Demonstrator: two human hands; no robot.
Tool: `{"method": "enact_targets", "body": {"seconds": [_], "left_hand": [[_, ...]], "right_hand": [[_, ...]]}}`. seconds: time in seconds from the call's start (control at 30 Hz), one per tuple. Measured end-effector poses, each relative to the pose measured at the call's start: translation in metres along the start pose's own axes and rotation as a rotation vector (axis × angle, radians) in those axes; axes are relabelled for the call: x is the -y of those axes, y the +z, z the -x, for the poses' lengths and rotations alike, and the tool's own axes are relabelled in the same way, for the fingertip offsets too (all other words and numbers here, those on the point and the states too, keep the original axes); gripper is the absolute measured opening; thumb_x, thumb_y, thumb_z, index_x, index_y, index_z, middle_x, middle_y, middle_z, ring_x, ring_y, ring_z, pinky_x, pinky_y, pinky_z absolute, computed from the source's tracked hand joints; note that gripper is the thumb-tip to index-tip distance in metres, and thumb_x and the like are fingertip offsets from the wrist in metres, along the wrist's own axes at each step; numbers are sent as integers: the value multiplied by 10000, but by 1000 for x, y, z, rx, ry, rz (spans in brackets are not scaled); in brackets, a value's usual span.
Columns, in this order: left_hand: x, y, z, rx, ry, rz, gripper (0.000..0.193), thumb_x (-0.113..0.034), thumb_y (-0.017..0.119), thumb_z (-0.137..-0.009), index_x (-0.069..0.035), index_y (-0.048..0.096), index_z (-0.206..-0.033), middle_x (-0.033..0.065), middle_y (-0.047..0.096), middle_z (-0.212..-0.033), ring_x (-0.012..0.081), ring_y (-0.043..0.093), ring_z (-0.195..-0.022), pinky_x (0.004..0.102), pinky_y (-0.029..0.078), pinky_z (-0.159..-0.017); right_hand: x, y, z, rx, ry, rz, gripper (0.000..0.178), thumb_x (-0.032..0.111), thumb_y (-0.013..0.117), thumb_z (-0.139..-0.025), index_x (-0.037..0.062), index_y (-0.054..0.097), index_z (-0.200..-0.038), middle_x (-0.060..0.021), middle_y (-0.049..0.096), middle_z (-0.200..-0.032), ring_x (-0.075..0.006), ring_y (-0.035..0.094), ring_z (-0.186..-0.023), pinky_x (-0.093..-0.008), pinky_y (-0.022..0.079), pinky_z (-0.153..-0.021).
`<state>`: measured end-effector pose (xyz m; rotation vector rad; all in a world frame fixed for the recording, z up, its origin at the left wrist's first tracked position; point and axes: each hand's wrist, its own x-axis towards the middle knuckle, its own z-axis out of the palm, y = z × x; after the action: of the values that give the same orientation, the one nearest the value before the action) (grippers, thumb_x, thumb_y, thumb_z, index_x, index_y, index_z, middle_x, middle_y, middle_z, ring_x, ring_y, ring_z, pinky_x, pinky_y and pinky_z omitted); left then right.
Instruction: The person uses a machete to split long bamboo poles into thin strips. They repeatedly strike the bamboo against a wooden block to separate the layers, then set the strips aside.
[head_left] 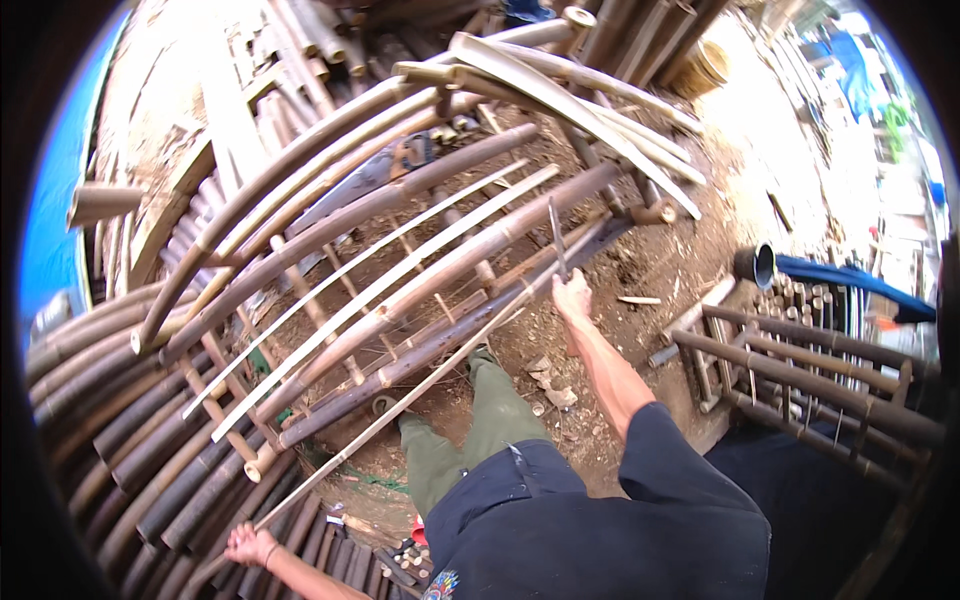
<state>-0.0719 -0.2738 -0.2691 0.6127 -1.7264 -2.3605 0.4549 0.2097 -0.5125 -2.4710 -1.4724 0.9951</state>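
Observation:
My left hand (250,545), low at the left, is closed around a long thin bamboo strip (395,408). The strip slants up and right across the front of a bamboo frame (440,290), and its far end comes close to my right hand (572,296). That hand grips a long-bladed knife (556,232), whose blade points away from me over the frame's right end. Whether blade and strip touch, I cannot tell. Two pale split strips (400,285) lie lengthwise over the frame's crosspieces.
A handsaw (400,158) rests among the frame's far poles. Dark bamboo poles (190,490) are stacked at the left. A second bamboo frame (810,375) stands at the right, beside a dark round container (755,265). Chips litter the dirt floor (660,250).

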Motion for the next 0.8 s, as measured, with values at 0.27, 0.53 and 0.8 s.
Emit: {"method": "enact_targets", "body": {"seconds": [0.27,0.53,0.8], "left_hand": [[107,-34,-59,113,-298,86,378,-424,604,-905,-59,545,-983,57,526,-855,239,512,-791,423,496,-793],[192,-99,-123,2,-341,-203,215,-284,673,-905,-93,574,-924,34,637,-821,154,664,-754,333,593,-626],[233,-117,-156,5,-527,-179,331,-362,677,-895,-37,630,-853,30,641,-718,110,611,-598,282,563,-488]], "right_hand": [[141,51,137,521,-896,406,397,176,564,-807,41,576,-1180,-259,651,-890,-406,653,-857,-458,509,-761],[326,327,401,1035,-1805,922,175,156,523,-861,77,606,-994,-212,642,-734,-375,641,-642,-467,529,-599],[443,518,737,857,-2360,945,332,141,478,-912,202,626,-1202,-155,675,-766,-293,671,-670,-423,542,-582]]}}
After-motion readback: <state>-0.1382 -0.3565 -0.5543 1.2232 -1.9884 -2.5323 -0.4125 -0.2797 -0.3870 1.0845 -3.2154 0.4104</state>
